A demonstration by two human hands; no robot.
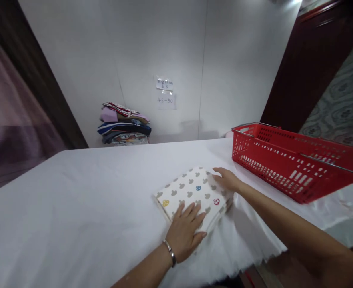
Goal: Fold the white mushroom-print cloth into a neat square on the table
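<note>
Two grips?

Left hand (186, 232) spread flat on folded mushroom-print cloth (190, 186); right hand (228, 181) at its right edge, cannot tell if gripping.

Beyond?

White-covered table (74, 208) beneath; red basket (272, 157) right; fabric stack (124, 129) by wall (239, 60).

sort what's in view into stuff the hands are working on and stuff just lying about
Being worked with:
- mushroom-print cloth, under the left hand, right hand at its edge
- white-covered table, beneath the cloth

Apparently just lying about:
- red basket
- stack of folded fabrics
</note>
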